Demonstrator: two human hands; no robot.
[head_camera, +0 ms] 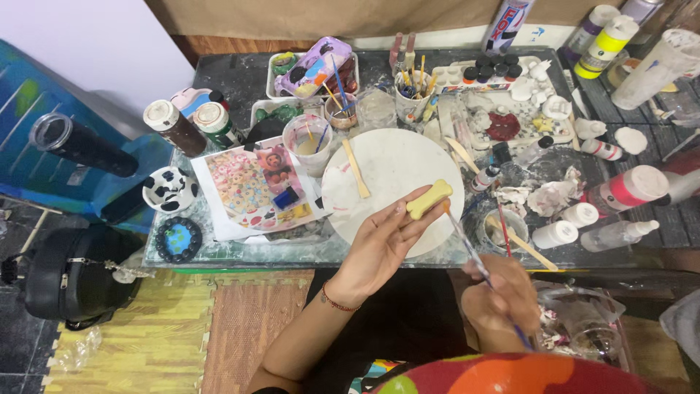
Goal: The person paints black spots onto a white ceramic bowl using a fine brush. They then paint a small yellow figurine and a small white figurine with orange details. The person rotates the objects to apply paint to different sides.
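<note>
My left hand (379, 244) holds up a small bone-shaped piece (429, 200) painted pale yellow, pinched between its fingertips above a round white board (390, 171). My right hand (499, 299) grips a thin paintbrush (467, 244) whose tip touches the right end of the bone-shaped piece. A wooden stick (356, 169) lies on the round board. A red bracelet sits on my left wrist.
The dark table (240, 73) is crowded: paint bottles (627, 188) at right, a tray of white cast shapes (510, 117), cups with brushes (412, 95), a water cup (306, 142), printed pictures (255, 186), a spotted bowl (169, 190). A black bag (76, 273) sits on the floor at left.
</note>
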